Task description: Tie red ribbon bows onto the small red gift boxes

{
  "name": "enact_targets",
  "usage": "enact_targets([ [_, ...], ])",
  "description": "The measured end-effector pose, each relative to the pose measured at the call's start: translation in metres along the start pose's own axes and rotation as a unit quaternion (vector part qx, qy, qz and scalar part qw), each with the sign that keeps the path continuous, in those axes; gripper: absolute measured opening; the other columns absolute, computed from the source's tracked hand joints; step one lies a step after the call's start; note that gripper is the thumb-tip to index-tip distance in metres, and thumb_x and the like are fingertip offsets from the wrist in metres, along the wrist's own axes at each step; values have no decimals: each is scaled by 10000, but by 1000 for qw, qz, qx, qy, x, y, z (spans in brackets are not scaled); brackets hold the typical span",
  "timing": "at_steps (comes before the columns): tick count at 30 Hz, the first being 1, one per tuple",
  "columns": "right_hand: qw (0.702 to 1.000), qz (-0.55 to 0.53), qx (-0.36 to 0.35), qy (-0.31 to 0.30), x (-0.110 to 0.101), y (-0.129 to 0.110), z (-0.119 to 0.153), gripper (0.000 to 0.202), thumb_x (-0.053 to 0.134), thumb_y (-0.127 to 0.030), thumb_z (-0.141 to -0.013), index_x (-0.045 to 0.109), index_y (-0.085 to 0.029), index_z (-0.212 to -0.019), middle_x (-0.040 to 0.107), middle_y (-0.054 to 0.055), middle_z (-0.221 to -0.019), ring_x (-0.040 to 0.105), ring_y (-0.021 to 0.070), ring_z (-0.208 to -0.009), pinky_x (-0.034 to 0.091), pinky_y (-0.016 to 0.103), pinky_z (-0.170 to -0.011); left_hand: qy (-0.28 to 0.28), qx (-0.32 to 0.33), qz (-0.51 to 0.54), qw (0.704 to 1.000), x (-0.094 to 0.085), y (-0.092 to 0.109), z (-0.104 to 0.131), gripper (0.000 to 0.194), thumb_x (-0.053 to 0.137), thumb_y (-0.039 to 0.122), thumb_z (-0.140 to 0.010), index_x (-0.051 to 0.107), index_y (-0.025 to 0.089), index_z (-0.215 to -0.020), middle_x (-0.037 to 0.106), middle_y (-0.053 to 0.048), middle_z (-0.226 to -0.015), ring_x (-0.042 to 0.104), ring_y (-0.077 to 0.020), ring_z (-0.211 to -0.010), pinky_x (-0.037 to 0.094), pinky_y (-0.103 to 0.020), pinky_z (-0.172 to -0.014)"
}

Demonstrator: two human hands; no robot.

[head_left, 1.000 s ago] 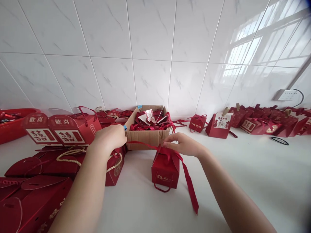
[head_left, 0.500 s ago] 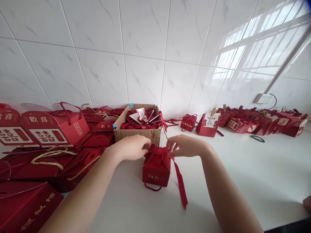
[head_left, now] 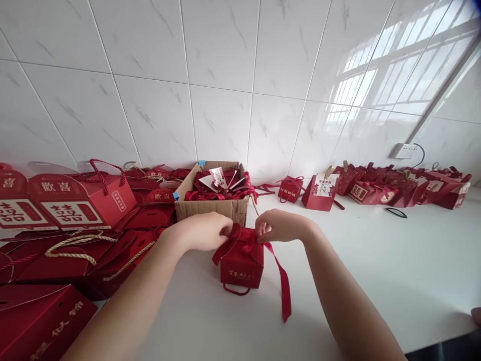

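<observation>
A small red gift box (head_left: pixel 241 271) with gold lettering stands upright on the white table, a cord handle loop lying at its front foot. Red ribbon (head_left: pixel 284 288) crosses its top in a bow-like knot, one long tail hanging to the right and a shorter one at the left. My left hand (head_left: pixel 210 230) is closed at the left of the bow, its fingertips pinching the ribbon there. On the other side my right hand (head_left: pixel 280 225) pinches the ribbon near the knot. The fingertips partly hide where each grips.
Behind the box stands an open cardboard carton (head_left: pixel 210 210) full of red ribbons. Red gift boxes (head_left: pixel 90 200) crowd the left side. A small tied box (head_left: pixel 290 189), a tent-shaped box (head_left: pixel 319 193), several more boxes and a black loop (head_left: pixel 396 212) are at the right.
A ribbon tail now shows at the box's left, below my left hand. The bow looks wider, and my right hand has shifted slightly left.
</observation>
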State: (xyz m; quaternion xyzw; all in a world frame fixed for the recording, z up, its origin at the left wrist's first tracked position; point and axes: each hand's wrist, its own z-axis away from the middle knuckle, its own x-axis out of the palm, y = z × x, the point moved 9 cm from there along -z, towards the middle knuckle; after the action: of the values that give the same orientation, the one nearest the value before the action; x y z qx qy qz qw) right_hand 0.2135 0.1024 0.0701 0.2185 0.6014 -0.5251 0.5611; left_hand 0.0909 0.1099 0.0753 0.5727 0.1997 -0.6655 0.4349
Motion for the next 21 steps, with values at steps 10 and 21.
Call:
enact_targets([
  [10,1000,1,3,-11,4,-1,-1,30,567,-218,-686,572,-213,-715,657,33,-842,594,191,-762,425,263,-573,-40,-42,-7,998,12,-2,-3,31,475,232,-675,496,211,-665,639,-38,-723,526,-187,-589,327,-289,-492],
  [21,998,11,59,28,-9,24,5,142,613,-286,-638,498,-202,-639,590,44,-827,523,156,-609,342,254,-450,2,-204,-32,978,-18,-66,17,142,524,230,-564,392,197,-524,500,-45,-560,452,-172,-473,294,-316,-478],
])
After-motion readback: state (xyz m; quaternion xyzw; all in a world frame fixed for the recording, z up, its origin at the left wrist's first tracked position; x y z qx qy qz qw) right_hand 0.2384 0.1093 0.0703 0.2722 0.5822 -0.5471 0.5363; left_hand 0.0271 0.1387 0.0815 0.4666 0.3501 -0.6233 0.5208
